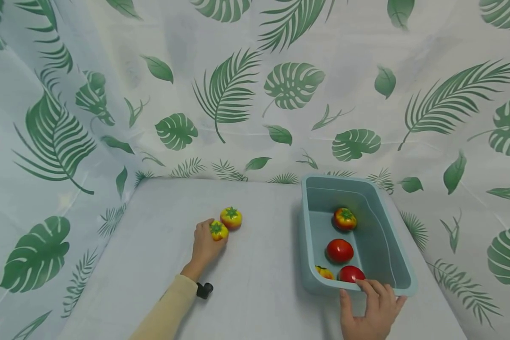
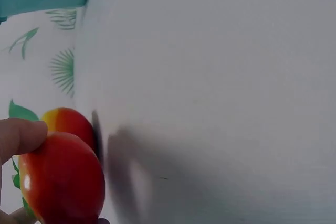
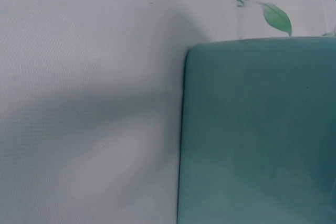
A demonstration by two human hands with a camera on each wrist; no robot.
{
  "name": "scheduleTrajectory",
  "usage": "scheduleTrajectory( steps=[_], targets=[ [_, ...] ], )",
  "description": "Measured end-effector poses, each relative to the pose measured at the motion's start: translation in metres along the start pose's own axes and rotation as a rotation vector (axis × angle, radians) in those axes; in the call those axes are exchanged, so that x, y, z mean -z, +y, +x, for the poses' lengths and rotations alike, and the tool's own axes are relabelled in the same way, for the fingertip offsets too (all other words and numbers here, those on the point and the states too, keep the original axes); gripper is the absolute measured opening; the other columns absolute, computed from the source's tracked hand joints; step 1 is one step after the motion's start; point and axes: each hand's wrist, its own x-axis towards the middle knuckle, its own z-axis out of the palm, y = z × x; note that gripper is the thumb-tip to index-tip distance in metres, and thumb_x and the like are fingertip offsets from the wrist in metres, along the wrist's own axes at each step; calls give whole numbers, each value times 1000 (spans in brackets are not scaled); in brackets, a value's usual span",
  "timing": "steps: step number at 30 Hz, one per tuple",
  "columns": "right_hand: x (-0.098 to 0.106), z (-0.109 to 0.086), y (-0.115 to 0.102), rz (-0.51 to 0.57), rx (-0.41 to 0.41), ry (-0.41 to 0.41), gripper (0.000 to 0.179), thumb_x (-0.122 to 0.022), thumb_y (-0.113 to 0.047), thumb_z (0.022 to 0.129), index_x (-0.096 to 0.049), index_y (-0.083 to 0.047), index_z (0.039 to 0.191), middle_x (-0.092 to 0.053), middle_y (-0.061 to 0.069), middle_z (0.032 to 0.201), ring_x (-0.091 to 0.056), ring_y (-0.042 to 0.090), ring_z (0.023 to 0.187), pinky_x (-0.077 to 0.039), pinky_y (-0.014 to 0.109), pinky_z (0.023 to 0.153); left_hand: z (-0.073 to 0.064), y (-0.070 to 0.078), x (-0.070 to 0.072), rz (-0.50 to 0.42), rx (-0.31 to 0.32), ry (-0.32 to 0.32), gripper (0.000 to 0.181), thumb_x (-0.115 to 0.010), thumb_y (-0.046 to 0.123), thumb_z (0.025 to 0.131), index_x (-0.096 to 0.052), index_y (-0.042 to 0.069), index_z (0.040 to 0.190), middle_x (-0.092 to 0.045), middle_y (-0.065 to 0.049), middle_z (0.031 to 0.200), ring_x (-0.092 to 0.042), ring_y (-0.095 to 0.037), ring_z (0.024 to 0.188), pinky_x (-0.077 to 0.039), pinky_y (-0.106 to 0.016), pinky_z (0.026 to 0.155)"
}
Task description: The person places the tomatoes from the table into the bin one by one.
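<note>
My left hand (image 1: 207, 245) pinches a red-and-yellow tomato (image 1: 218, 230) with a green leafy top, left of the middle of the table. Right behind it sits a second tomato (image 1: 231, 217) of the same look. In the left wrist view, thumb and fingers are round the held tomato (image 2: 64, 179), its red underside showing, and the other tomato (image 2: 71, 124) is partly hidden behind it. My right hand (image 1: 371, 307) grips the near rim of a blue-green plastic tub (image 1: 304, 226), fingers hooked over the edge and thumb outside. The right wrist view shows only the tub's outer wall (image 3: 257, 129).
Inside the tub lie a red-yellow tomato (image 1: 345, 219) toward the back, a red one (image 1: 340, 251) in the middle, another red one (image 1: 351, 274) and a yellow-topped one (image 1: 324, 272) at the near wall. A leaf-printed curtain (image 1: 238, 94) hangs behind the white table (image 1: 263, 283).
</note>
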Motion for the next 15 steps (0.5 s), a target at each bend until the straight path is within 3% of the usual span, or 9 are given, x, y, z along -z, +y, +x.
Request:
scheduleTrajectory(
  steps=[8, 15],
  targets=[
    [0, 1, 0, 5, 2, 4, 50, -67, -40, 87, -62, 2, 113, -56, 22, 112, -43, 42, 111, 4, 66, 112, -1, 31, 12, -127, -82, 57, 75, -79, 26, 78, -40, 7, 139, -40, -15, 134, -43, -30, 119, -40, -51, 101],
    [1, -1, -2, 0, -18, -9, 50, -68, -40, 86, -61, 2, 113, -55, 22, 115, -43, 42, 114, 2, 66, 113, -8, 66, 18, -232, -140, 18, 74, -79, 28, 79, -38, 10, 139, -39, -12, 133, -43, -28, 117, -42, -49, 97]
  ],
)
